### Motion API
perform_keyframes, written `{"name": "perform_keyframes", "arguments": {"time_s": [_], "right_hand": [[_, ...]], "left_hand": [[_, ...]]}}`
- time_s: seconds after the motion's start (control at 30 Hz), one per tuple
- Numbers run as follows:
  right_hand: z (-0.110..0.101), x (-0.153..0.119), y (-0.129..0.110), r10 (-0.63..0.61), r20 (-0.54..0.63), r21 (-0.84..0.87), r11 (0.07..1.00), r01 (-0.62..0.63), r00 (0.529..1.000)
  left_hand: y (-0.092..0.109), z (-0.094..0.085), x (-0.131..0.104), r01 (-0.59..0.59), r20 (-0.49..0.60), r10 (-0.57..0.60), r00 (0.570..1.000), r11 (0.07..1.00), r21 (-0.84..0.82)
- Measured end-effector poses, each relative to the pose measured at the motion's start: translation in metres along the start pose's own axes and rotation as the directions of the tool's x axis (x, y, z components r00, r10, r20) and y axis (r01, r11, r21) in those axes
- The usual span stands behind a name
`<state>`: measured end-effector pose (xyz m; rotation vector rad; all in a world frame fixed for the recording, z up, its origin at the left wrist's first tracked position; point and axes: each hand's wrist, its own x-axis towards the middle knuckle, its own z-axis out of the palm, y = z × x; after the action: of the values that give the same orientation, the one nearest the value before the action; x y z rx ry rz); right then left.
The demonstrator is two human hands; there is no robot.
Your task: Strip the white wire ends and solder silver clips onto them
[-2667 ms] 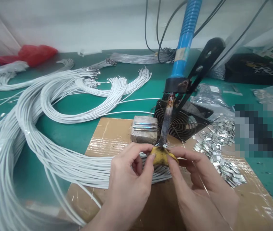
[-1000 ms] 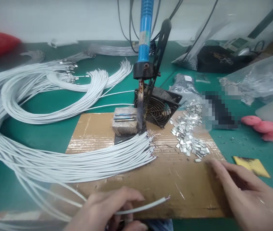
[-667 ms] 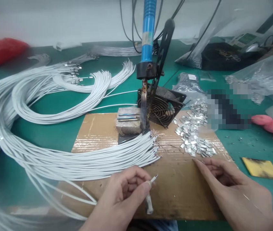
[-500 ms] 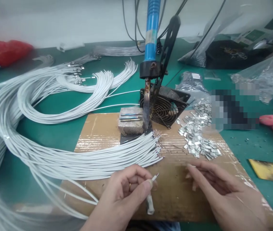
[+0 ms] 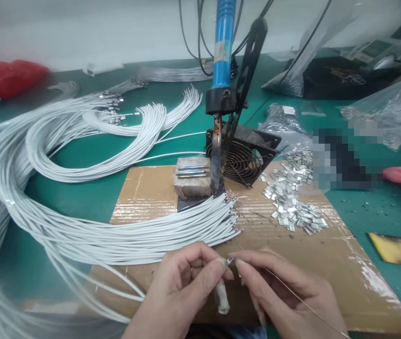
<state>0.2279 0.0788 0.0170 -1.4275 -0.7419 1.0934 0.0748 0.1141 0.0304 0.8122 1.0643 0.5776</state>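
My left hand (image 5: 193,287) pinches the end of a white cable, its tip poking out between thumb and forefinger. Close against that tip, the thumb and forefinger of my right hand (image 5: 278,287) are pressed together; what they pinch is too small to name. A thin wire (image 5: 304,303) runs across my right hand. A whitish wrapped stub (image 5: 222,299) hangs below my left fingers. Behind my hands lies a thick bundle of white cables (image 5: 172,233), ends to the right. Small metal clips (image 5: 297,212) are heaped beyond my right hand.
A blue-handled soldering iron (image 5: 223,56) stands upright beside a grey block (image 5: 192,181) and a black fan (image 5: 244,160). Cardboard (image 5: 338,282) covers the green table (image 5: 355,212). A scorched yellow sponge (image 5: 398,249) lies at the right, coiled cables (image 5: 45,160) at the left.
My right hand has moved left, from apart on the right to the cable tip at my left fingers, and its fingertips have closed. My left hand has barely moved.
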Motion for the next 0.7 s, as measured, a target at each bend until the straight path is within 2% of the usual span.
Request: {"name": "perform_keyframes", "arguments": {"time_s": [0.2, 0.47, 0.6, 0.7], "right_hand": [[-0.008, 0.004, 0.001, -0.123, 0.158, -0.034, 0.991, 0.130, 0.980], [-0.012, 0.005, 0.005, -0.126, 0.213, -0.057, 0.988, 0.141, 0.969], [-0.013, 0.006, 0.005, -0.107, 0.188, -0.061, 0.991, 0.120, 0.976], [-0.014, 0.006, 0.003, -0.072, 0.182, -0.049, 0.995, 0.082, 0.981]], "left_hand": [[0.000, 0.003, 0.003, -0.052, -0.044, 0.056, 0.997, 0.996, 0.076], [0.005, 0.009, 0.001, -0.081, -0.084, 0.085, 0.993, 0.995, 0.052], [0.006, 0.012, -0.001, -0.094, -0.134, 0.101, 0.986, 0.994, 0.059], [0.003, 0.010, 0.000, -0.123, -0.114, 0.136, 0.984, 0.986, 0.114]]}}
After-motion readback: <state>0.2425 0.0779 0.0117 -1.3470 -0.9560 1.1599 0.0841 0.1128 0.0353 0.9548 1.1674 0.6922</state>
